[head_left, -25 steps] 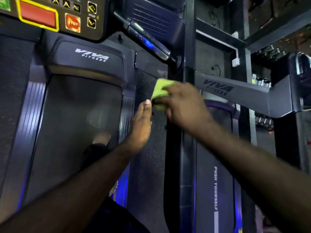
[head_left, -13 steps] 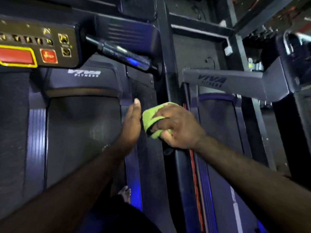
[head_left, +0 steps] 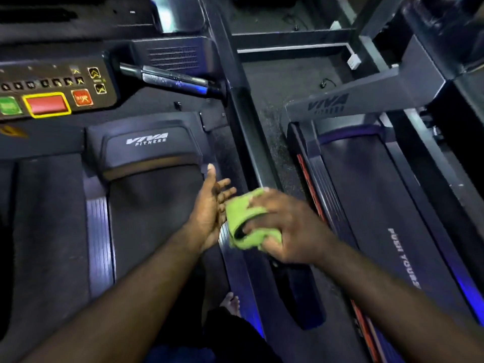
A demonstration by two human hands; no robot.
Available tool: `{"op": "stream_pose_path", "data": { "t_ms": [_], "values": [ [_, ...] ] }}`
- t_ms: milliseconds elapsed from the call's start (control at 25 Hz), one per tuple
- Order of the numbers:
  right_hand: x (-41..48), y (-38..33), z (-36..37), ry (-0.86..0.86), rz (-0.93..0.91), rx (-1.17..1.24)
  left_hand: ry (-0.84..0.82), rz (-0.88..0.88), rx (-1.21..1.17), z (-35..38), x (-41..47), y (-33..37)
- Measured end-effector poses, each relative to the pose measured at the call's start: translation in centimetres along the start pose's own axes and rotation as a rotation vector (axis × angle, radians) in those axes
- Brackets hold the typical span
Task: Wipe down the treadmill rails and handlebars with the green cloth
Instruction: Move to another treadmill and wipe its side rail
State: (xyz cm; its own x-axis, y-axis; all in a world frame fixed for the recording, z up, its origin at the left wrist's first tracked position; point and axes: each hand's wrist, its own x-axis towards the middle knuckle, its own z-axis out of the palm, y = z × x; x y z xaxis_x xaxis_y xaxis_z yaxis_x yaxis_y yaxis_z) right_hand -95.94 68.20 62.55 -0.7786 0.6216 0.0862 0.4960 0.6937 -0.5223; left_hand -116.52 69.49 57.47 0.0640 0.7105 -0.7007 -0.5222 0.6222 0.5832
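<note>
A dim gym room lit by blue strips holds two machines side by side on a dark speckled floor. The large black treadmill (head_left: 146,205) under the person fills the left half, its belt running beneath a moulded hood marked VIVA FITNESS. A second black treadmill (head_left: 366,195) stands to the right, and a dark slanted upright post (head_left: 235,100) rises between them. Along the near belt's right edge lies the ribbed silver side rail (head_left: 237,273), which both hands hang above. This is probably the surface being worked, since it is the nearest task part. The black console panel (head_left: 52,87) with red, green and yellow-edged buttons sits upper left. The short glossy black handlebar (head_left: 170,78) juts from it, well apart from the hands.

The right hand (head_left: 288,226) has its fingers curled around the bunched green cloth (head_left: 239,210), folded thick, seemingly to offer a padded wiping face. Whether the cloth touches the rail cannot be told. The left hand (head_left: 209,213) is released, fingers spread and palm turned toward the cloth, just beside it. It seems placed to help refold or steady the cloth. A bare foot (head_left: 231,302) rests near the rail below.
</note>
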Motion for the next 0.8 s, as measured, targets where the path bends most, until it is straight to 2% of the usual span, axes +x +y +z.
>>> {"op": "stream_pose_path", "data": {
  "t_ms": [120,200,240,320,360,440,520,800],
  "values": [
    [-6.5,-3.3,0.8,-0.038,-0.028,-0.005,0.022,0.058,0.138,0.0,-1.9,-0.7],
    [-6.3,-3.4,0.8,0.117,-0.046,-0.022,0.011,0.099,0.142,0.3,-2.7,-0.2],
    [-5.1,-3.4,0.9,0.24,-0.004,-0.032,0.009,0.119,0.135,0.3,-2.8,0.3],
    [-1.4,-2.9,0.8,0.486,0.212,-0.076,0.016,0.163,0.133,0.6,-2.9,1.6],
    [0.8,-2.7,0.5,0.501,0.36,-0.1,0.016,0.176,0.142,0.6,-2.7,2.2],
    [4.1,-1.8,0.6,0.301,0.551,-0.241,-0.007,0.169,0.15,0.8,-2.0,3.4],
    [6.9,-0.3,0.8,0.14,0.585,-0.392,-0.03,0.162,0.159,0.7,-0.5,4.7],
    [19.0,4.9,0.5,0.032,0.663,-0.657,-0.037,0.134,0.138,-0.5,6.2,9.2]
  ]
}}
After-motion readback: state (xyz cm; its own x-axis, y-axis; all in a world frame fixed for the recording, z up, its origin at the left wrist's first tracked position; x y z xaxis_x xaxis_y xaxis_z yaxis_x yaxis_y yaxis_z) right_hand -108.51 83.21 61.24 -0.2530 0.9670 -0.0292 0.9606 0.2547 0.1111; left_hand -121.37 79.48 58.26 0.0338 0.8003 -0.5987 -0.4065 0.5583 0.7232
